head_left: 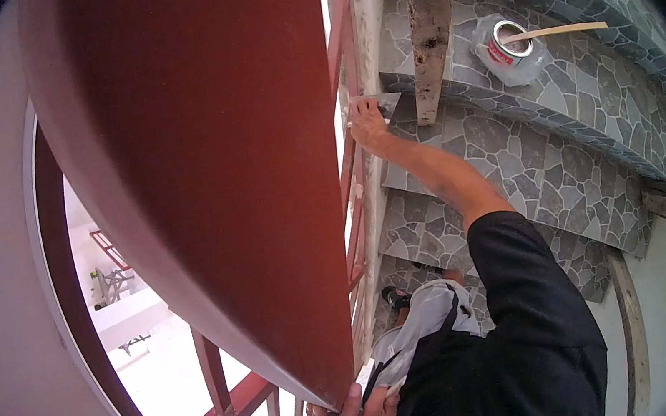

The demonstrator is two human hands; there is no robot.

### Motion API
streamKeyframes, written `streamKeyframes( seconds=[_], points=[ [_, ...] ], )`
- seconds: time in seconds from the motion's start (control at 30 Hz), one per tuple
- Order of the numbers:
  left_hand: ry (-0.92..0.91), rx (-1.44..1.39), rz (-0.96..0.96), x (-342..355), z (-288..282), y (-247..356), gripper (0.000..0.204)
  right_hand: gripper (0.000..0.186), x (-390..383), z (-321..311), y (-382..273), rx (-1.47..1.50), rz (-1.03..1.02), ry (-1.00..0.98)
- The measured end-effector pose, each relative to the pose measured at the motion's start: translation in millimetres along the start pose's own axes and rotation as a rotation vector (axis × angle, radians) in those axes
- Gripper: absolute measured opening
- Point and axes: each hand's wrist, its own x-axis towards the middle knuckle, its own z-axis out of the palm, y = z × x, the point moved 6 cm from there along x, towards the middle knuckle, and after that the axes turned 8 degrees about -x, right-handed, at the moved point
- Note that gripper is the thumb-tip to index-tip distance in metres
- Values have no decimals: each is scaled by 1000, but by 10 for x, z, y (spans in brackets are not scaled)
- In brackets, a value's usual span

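Scraper (pixel 381 103) — a small flat blade, held at the railing's (pixel 352 163) foot against the pale edge strip where the stone-patterned stair (pixel 530 173) meets it. The right hand (pixel 368 126) reaches up along the stair, fingers closed round the scraper's handle. The left hand (pixel 359 415) is low in the picture, fingers curled shut around the end of the red handrail (pixel 212 182) — something pale shows beside them, too unclear to name. Higher up, on a tread, stands an open can (pixel 510 48) in a clear bag with a wooden stick (pixel 566 30) lying across its mouth. A rough plank (pixel 429 27) leans over the steps just left of it.
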Motion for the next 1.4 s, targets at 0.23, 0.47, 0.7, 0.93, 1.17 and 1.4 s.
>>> streamKeyframes(
  seconds=[0.23, 0.47, 0.7, 0.93, 1.17, 1.4],
  points=[
    [22, 0, 33, 158, -83, 56, 16, 36, 39, -66, -213, -83, 38, -52],
    [61, 56, 50, 350, -124, 132, 16, 40, 11, 152, -216, -68, 43, -66],
    [75, 25, 107, 412, -145, 164, 16, 44, -26, 207, -78, 23, 107, 0],
    [39, 50, 70, 356, -145, 142, 14, 41, -36, 143, -139, -29, 69, 20],
    [-10, 90, 4, 138, -103, 69, 15, 35, -214, -59, -252, 46, 2, -45],
    [20, 2, 76, 333, -108, 117, 15, 40, -229, 220, 148, 43, 184, 349]
  ],
)
